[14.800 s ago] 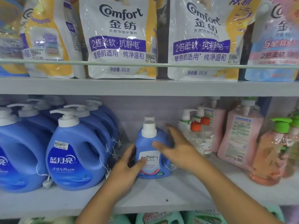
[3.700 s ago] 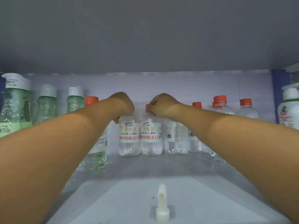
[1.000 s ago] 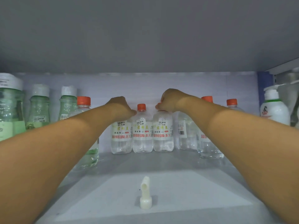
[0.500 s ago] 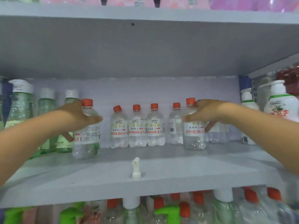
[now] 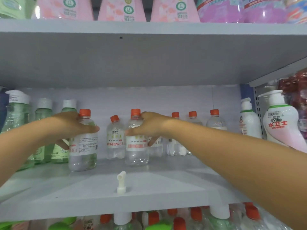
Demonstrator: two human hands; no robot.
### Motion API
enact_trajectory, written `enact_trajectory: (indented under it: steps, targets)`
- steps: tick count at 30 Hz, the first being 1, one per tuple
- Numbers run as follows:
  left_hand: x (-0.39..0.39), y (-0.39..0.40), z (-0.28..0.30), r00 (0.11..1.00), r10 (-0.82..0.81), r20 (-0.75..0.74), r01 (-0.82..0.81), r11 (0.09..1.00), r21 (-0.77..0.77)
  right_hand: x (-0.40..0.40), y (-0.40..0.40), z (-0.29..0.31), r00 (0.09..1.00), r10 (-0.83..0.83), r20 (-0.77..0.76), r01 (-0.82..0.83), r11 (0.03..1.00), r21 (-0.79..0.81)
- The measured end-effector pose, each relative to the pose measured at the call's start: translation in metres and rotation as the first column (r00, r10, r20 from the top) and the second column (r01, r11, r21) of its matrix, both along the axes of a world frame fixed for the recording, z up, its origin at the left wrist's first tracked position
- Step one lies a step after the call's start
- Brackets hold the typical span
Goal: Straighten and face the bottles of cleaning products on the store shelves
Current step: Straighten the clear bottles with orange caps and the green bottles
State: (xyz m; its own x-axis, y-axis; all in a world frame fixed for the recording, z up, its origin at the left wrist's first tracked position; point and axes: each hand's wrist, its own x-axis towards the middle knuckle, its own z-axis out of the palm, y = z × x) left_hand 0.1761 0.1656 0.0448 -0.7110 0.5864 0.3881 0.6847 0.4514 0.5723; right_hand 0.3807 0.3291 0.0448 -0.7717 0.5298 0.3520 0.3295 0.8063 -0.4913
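Observation:
Clear bottles with orange caps stand on a grey shelf [image 5: 149, 191]. My left hand [image 5: 73, 128] grips the shoulder of the larger clear bottle [image 5: 83, 146] at the left, whose back label faces out. My right hand [image 5: 147, 127] grips another clear bottle [image 5: 137, 146] near the middle, its red-lettered label facing forward. Between them, further back, stands a third clear bottle [image 5: 115, 138] with its label forward. More orange-capped bottles [image 5: 214, 120] line the back wall to the right, partly hidden by my right arm.
Green bottles with white caps [image 5: 42, 130] crowd the left end. White and pink pump bottles [image 5: 280, 123] stand at the right past the upright. A loose white pump nozzle [image 5: 121, 181] stands near the shelf's front edge. Pink pouches [image 5: 121, 9] fill the shelf above; more bottles show below.
My right hand has brought its bottle left and forward, from the row's right end to near the middle. My left hand still holds the larger bottle. The view pulled back.

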Motion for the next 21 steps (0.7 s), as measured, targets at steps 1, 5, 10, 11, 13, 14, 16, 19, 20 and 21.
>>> enact_trajectory:
  steps: [1, 5, 10, 11, 13, 14, 16, 19, 20, 21]
  targets:
    - [0.006, 0.002, 0.004, 0.993, 0.091, -0.072, -0.094, 0.995, -0.035, -0.004, -0.002, 0.001, 0.999, 0.031, 0.014, -0.031, 0.999, -0.018]
    - [0.065, 0.017, 0.026, 0.898, 0.158, -0.411, -0.111, 0.985, 0.135, 0.019, 0.008, 0.03, 0.998, 0.063, 0.007, -0.063, 0.998, 0.017]
    - [0.158, 0.069, 0.052, 0.853, -0.355, -0.383, 0.384, 0.924, -0.001, 0.09, 0.077, 0.071, 0.899, -0.414, -0.145, 0.438, 0.844, 0.309]
    - [0.169, 0.084, 0.056, 0.836, -0.399, -0.377, 0.411, 0.91, -0.053, 0.1, 0.089, 0.072, 0.872, -0.474, -0.122, 0.486, 0.807, 0.337]
    - [0.185, 0.118, 0.062, 0.806, -0.464, -0.367, 0.441, 0.885, -0.149, 0.111, 0.109, 0.068, 0.843, -0.535, -0.065, 0.516, 0.767, 0.381]
    - [0.189, 0.134, 0.064, 0.797, -0.472, -0.377, 0.429, 0.882, -0.198, 0.114, 0.117, 0.065, 0.837, -0.545, -0.041, 0.514, 0.759, 0.399]
    - [0.19, 0.164, 0.065, 0.787, -0.442, -0.43, 0.339, 0.893, -0.297, 0.115, 0.128, 0.059, 0.841, -0.542, 0.0, 0.492, 0.763, 0.419]
    - [0.18, 0.2, 0.058, 0.769, -0.424, -0.478, 0.258, 0.89, -0.376, 0.113, 0.139, 0.047, 0.86, -0.51, 0.019, 0.46, 0.791, 0.403]
    - [0.174, 0.209, 0.055, 0.768, -0.431, -0.474, 0.255, 0.885, -0.39, 0.112, 0.143, 0.044, 0.866, -0.499, 0.016, 0.455, 0.802, 0.387]
    - [0.167, 0.218, 0.051, 0.771, -0.44, -0.46, 0.267, 0.879, -0.395, 0.11, 0.147, 0.041, 0.872, -0.49, 0.006, 0.453, 0.812, 0.368]
